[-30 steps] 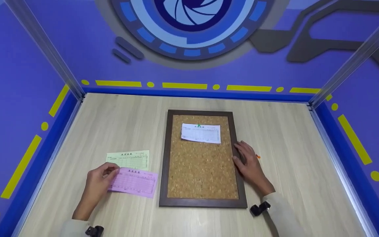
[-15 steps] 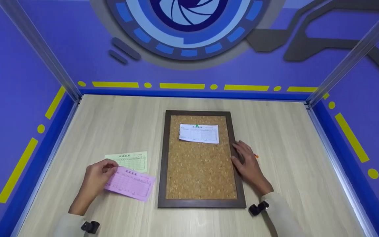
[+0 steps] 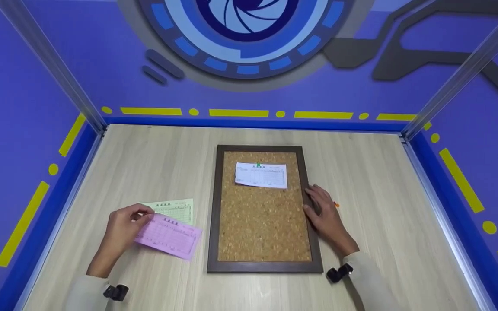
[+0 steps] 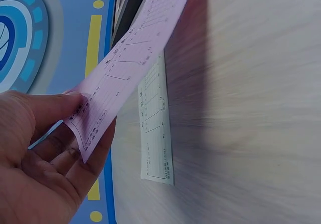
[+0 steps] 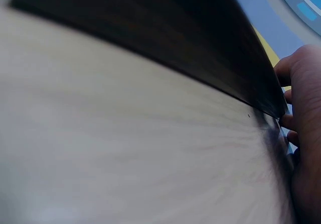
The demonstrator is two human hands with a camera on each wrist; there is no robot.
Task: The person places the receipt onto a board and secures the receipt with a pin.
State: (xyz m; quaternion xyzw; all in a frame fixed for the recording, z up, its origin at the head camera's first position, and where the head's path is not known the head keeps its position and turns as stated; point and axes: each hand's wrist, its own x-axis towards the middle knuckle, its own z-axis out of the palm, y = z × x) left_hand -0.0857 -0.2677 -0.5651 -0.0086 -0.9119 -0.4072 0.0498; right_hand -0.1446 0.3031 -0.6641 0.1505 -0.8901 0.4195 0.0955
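In the head view, my left hand [image 3: 123, 226] pinches a pink printed slip [image 3: 170, 236] at its left end. The slip is lifted and tilted above the table; the left wrist view shows the thumb on the top face of the pink slip [image 4: 123, 68] and fingers beneath. Under it, partly covered, a pale green slip [image 3: 180, 210] lies on the table. My right hand [image 3: 329, 220] rests on the right edge of a brown-framed corkboard [image 3: 264, 229], thumb and fingertips touching the frame. A white slip [image 3: 261, 176] is fixed near the board's top by a green pin [image 3: 258, 165].
A small orange item [image 3: 336, 204], mostly hidden, lies beside my right hand. The corkboard lies flat mid-table, its dark frame [image 5: 165, 38] close up in the right wrist view. Blue walls border the wooden table [image 3: 374, 185] at the back and both sides.
My left hand has shifted slightly up and left with the pink slip, which has turned with its right end lower. My right hand stays on the frame.
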